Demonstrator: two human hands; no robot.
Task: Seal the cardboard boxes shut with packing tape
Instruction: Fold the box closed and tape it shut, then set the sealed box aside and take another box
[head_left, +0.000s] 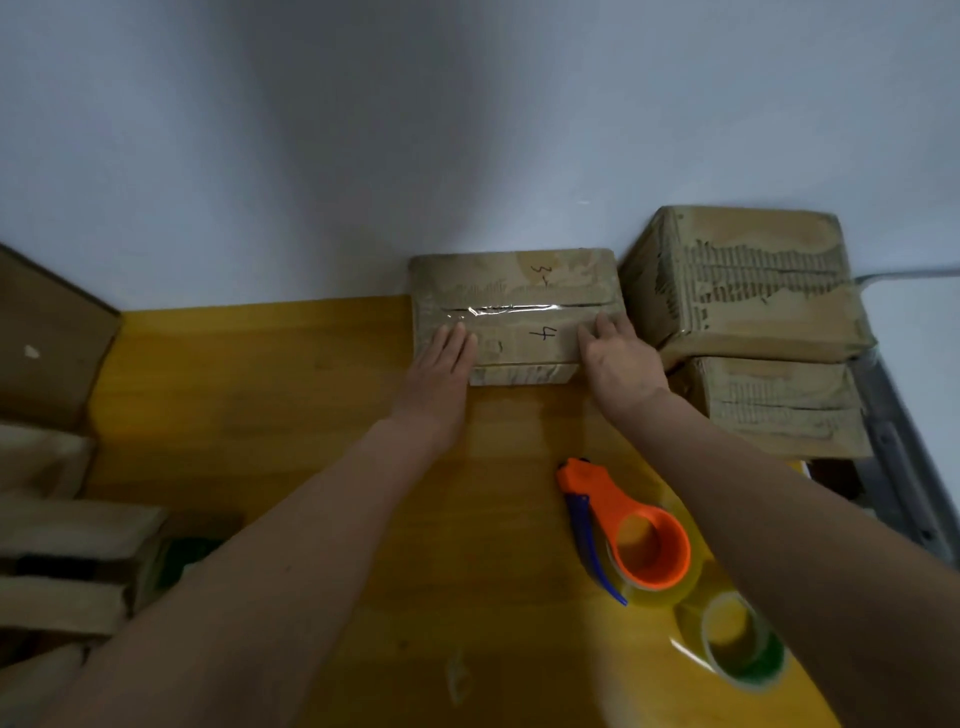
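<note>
Nearest, at lower right on the yellow wooden table (322, 415): a clear tape roll with a green core (740, 644), lying flat. Just beyond it, an orange plastic tape dispenser with a blue handle (623, 525), loaded with clear tape, resting on the tabletop between the two forearms, closer to the right one.

Lower left edge: a heap of flattened brown cardboard pieces (67, 545), blurred; details hard to make out.

Further out, both arms reach forward to a flat brown cardboard box marked "4" (519, 317) at the table's far edge, against the pale wall (363, 130). Left hand (441, 364) lies palm down on the box's near left part, fingers straight and together, pressing. Right hand (618, 353) lies flat on the near right part, fingers extended toward the seam. A shiny strip of clear packing tape (509, 310) runs along the box's centre seam, between the two sets of fingertips and slightly beyond them.

Far right, just beside this box: two worn brown cardboard boxes stacked (748, 322), the upper one larger and tilted slightly, its surface torn and taped. A grey metal rail (893, 441) runs along their right side.
</note>
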